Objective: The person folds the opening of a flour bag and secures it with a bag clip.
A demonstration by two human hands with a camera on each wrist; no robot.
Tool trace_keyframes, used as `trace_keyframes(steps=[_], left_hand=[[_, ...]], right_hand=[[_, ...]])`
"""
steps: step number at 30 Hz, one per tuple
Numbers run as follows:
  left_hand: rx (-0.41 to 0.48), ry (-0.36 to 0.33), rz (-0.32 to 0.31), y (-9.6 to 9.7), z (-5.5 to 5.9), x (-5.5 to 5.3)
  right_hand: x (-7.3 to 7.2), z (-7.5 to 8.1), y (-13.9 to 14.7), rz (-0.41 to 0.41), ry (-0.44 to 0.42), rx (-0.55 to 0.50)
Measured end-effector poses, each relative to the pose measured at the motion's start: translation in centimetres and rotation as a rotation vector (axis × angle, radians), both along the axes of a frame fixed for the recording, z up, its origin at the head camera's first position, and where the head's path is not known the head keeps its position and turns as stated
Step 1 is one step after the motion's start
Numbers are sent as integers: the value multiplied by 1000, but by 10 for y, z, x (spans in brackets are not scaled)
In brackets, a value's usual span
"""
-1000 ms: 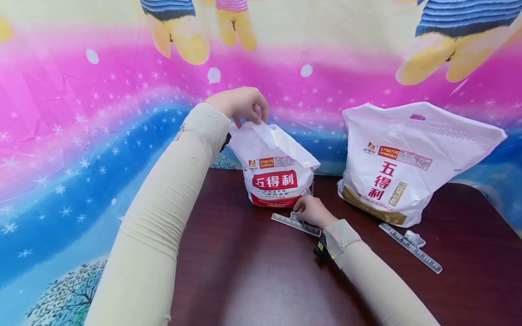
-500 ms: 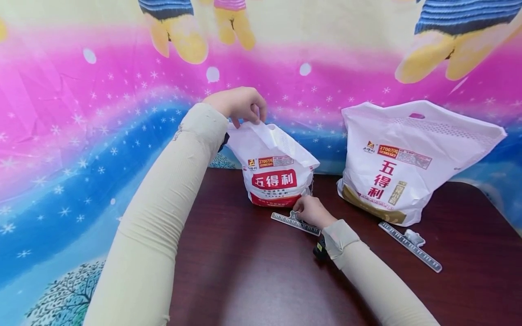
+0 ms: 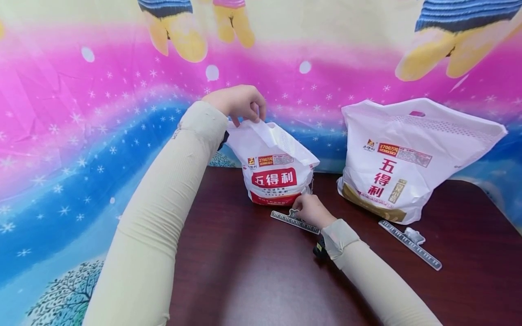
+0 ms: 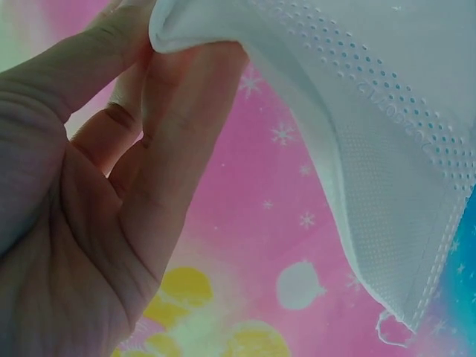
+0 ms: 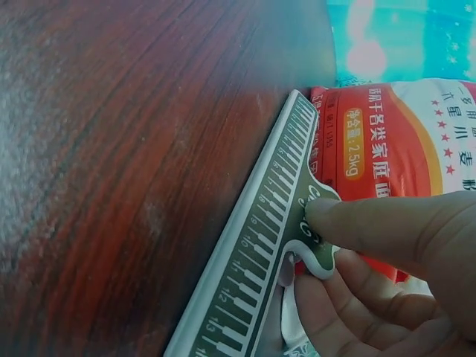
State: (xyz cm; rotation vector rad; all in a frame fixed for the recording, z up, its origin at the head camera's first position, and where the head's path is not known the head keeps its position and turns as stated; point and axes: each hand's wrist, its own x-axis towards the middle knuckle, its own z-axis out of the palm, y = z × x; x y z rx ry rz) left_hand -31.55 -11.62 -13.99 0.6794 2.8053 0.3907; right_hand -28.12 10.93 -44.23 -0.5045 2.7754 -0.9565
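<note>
My left hand (image 3: 242, 103) pinches the top edge of a small white flour bag (image 3: 274, 177) with a red label, standing upright at the table's middle back. In the left wrist view, thumb and fingers grip the folded white rim (image 4: 297, 82) with its band of small holes. Just in front of the bag, my right hand (image 3: 311, 210) pinches the handle tab of a long clip (image 3: 291, 219). The right wrist view shows the clip's piano-key and number print (image 5: 260, 223), with the thumb on top of the tab and the fingers under it.
A larger white flour bag (image 3: 387, 167) with a gold base stands upright to the right. Before it lies a second long clip (image 3: 412, 244) on the dark wooden table (image 3: 261, 276). A colourful printed cloth (image 3: 326, 86) hangs right behind the table.
Almost nothing differs. Both hands keep their holds on the bag's top and the clip, while the view shifts very slightly.
</note>
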Motion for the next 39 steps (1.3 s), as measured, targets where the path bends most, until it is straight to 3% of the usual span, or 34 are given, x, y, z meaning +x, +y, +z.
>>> trace_keyframes(steps=[13, 39], left_hand=[[13, 11, -5, -2, -1, 3], [0, 22, -10, -1, -2, -1]], right_hand=[[5, 5, -5, -8, 4, 4], [13, 14, -5, 2, -56, -12]])
